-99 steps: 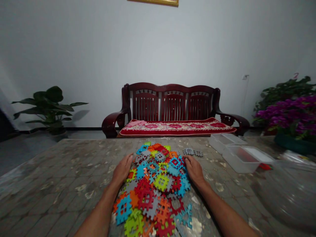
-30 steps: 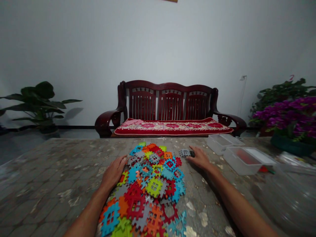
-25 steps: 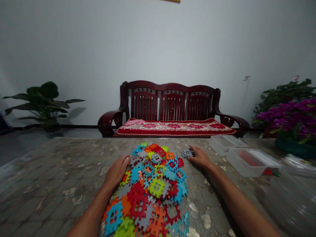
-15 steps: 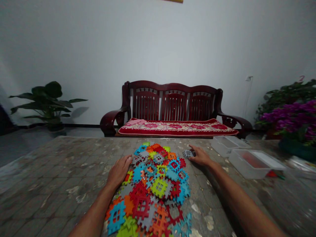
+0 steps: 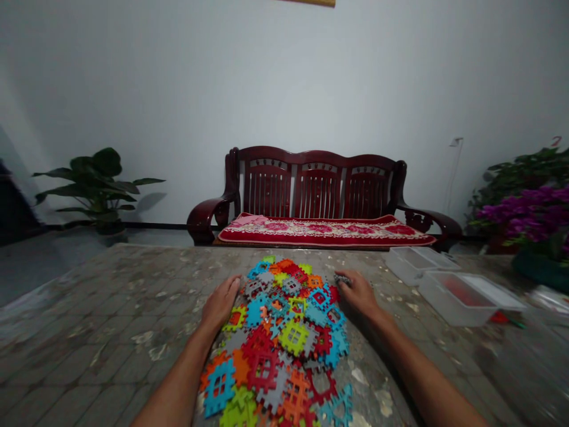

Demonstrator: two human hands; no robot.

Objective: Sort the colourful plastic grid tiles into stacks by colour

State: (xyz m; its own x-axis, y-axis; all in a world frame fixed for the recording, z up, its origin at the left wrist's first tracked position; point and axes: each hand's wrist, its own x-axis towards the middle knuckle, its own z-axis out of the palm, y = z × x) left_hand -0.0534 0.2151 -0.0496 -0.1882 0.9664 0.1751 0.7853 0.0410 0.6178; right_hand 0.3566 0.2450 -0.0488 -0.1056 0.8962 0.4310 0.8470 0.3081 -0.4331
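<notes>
A long heap of interlocking plastic building pieces (image 5: 293, 338) in blue, red, orange, green and grey covers the middle of the table. Several have window-shaped cutouts. Along the heap's upper left edge lies my left hand (image 5: 221, 303), its fingers stretched forward and holding nothing. At the upper right of the heap, my right hand (image 5: 358, 292) grips a grey building piece (image 5: 341, 279) between thumb and fingers. That piece is partly hidden by the hand.
Two clear plastic boxes (image 5: 457, 317) stand at the right on the patterned table (image 5: 111, 332), the nearer with something red inside. Purple flowers (image 5: 528, 213) are at far right. Behind the table stands a wooden bench (image 5: 313, 157), with a leafy plant (image 5: 104, 184) at left.
My right hand has drawn the grey building piece in closer to the heap and turned it so it shows more edge-on. The left hand stays beside the heap. The view has shifted slightly.
</notes>
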